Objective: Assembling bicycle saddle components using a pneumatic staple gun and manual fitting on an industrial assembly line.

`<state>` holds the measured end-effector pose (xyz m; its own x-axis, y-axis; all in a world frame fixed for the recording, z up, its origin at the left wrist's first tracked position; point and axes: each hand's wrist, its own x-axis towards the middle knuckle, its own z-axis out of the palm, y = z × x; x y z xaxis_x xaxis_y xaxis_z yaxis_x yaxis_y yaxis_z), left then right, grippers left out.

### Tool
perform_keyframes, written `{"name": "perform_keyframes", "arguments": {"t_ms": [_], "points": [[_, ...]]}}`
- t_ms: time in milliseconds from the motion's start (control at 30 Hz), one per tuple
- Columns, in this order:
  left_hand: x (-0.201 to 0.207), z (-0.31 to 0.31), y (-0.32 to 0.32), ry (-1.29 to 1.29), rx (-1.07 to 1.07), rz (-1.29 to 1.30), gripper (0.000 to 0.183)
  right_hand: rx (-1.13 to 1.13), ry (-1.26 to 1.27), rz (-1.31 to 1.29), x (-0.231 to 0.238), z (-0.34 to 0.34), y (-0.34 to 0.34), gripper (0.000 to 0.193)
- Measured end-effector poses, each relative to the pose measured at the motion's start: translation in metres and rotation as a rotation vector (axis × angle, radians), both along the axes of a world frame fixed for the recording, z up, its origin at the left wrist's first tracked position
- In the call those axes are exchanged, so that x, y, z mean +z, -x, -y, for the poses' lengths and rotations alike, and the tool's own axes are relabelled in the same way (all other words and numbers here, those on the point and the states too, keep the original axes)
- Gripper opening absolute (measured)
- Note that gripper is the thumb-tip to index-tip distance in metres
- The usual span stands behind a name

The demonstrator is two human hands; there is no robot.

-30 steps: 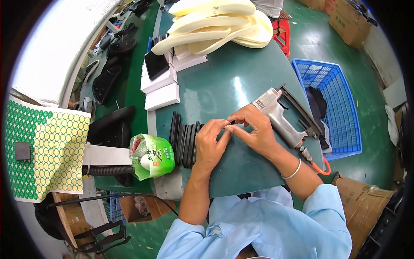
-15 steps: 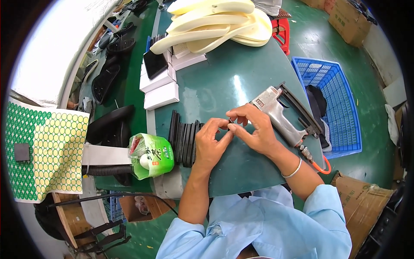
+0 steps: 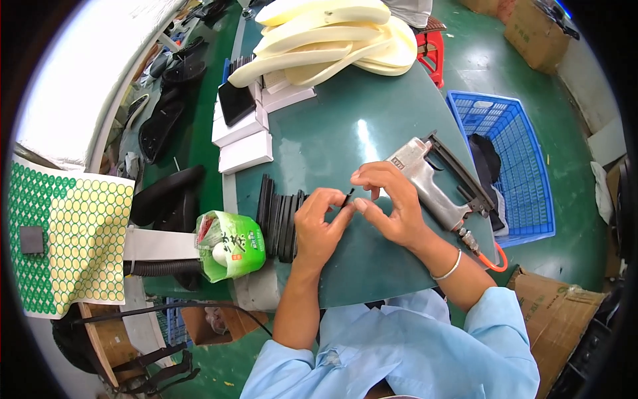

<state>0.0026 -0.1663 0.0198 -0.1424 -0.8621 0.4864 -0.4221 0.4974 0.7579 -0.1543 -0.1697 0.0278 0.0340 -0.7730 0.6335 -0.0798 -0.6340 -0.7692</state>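
Between the thumb and forefinger of my left hand (image 3: 323, 223) is a small black piece (image 3: 349, 195), too small to name. My right hand (image 3: 392, 206) is just beside it, thumb and fingers parted, with nothing visible between them. Left of my left hand stands a row of black strips (image 3: 284, 219) packed side by side. A metal air stapler (image 3: 428, 185) lies on the green table (image 3: 319, 136) right behind my right hand, an orange hose (image 3: 500, 259) joined to its end.
A green bag (image 3: 232, 246) stands left of the strips. White boxes (image 3: 246, 154) hold a dark phone (image 3: 236, 103), and cream foam pieces (image 3: 332, 40) lie piled at the far end. A blue crate (image 3: 525, 159) sits on the floor to the right, near a cardboard box (image 3: 555, 312).
My right thumb and fingers have come apart from the small black piece. It stays pinched in my left hand, and more of it shows.
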Motion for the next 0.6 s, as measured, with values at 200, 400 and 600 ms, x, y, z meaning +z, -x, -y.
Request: {"name": "perform_keyframes", "arguments": {"t_ms": [200,400,600], "points": [[0.0014,-0.0003,-0.0063,-0.011,0.1,-0.065,0.023,0.108,0.135,0.004,-0.001,0.001,0.0052,0.024],[-0.0005,0.0003,-0.0049,-0.038,0.074,-0.061,0.024,0.115,0.162,0.008,0.0026,-0.0011,0.0094,0.019],[-0.001,0.0009,-0.0049,-0.047,0.08,-0.052,0.024,0.138,0.121,0.034,0.0031,-0.0023,0.0097,0.02]]}}
